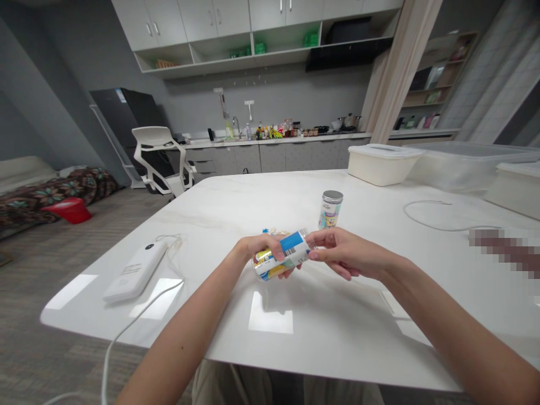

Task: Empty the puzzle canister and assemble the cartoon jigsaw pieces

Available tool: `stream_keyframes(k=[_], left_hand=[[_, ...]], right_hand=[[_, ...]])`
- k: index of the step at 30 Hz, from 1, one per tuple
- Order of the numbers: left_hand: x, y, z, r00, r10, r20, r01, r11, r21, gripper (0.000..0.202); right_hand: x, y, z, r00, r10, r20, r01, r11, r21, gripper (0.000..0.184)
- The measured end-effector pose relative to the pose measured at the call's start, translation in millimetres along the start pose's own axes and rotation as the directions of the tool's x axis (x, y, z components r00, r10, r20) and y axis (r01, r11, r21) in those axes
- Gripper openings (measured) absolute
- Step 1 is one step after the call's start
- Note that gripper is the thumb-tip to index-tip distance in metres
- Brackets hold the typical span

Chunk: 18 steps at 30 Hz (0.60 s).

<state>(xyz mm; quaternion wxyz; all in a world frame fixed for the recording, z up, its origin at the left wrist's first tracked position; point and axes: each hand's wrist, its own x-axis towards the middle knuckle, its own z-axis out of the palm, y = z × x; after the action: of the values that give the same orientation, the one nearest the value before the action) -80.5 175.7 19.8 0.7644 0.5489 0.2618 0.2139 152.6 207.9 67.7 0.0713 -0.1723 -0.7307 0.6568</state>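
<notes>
Held low over the table is a clear jar (294, 245) with a blue, white and yellow cartoon label, tilted so its right end is higher. My left hand (260, 246) is closed round its body, thumb on top and fingers underneath. At the right end of the jar, the thumb and forefinger of my right hand (343, 252) grip the rim area; the other fingers curl loosely. Whether a lid is there I cannot make out. Some small blue and beige pieces (270, 231) lie behind my left hand, partly hidden. A second jar (329, 209) with a silver lid stands upright beyond my right hand.
To the left on the white table (202, 214) lies a white power bank (137, 270) with a cable (143, 309) running over the edge. Lidded white bins (382, 164) and a translucent tub (453, 166) stand at the back right, with a thin cable (417, 219) before them.
</notes>
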Motion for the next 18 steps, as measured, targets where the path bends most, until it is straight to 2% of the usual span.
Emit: stream_keyframes(k=[3, 9, 15, 18], left_hand=[[-2.1, 1.0, -0.8, 1.000, -0.005, 0.003, 0.005, 1.000, 0.009, 0.045], [-4.8, 0.3, -2.5, 0.999, 0.026, -0.026, -0.026, 0.999, -0.023, 0.046], [-6.9, -2.3, -7.9, 0.999, -0.018, 0.039, 0.022, 0.995, -0.098, 0.052], [-5.9, -1.3, -8.0, 0.997, -0.013, 0.077, 0.023, 0.992, -0.126, 0.053]], right_hand=[[2.6, 1.7, -0.5, 1.000, -0.025, -0.019, 0.025, 1.000, 0.013, 0.034], [7.1, 6.1, 1.2, 0.983, -0.035, -0.180, 0.043, 0.998, 0.044, 0.032], [5.5, 10.5, -7.9, 0.976, -0.161, -0.146, 0.170, 0.984, 0.052, 0.030], [5.6, 9.9, -7.7, 0.971, -0.179, -0.160, 0.180, 0.984, -0.013, 0.028]])
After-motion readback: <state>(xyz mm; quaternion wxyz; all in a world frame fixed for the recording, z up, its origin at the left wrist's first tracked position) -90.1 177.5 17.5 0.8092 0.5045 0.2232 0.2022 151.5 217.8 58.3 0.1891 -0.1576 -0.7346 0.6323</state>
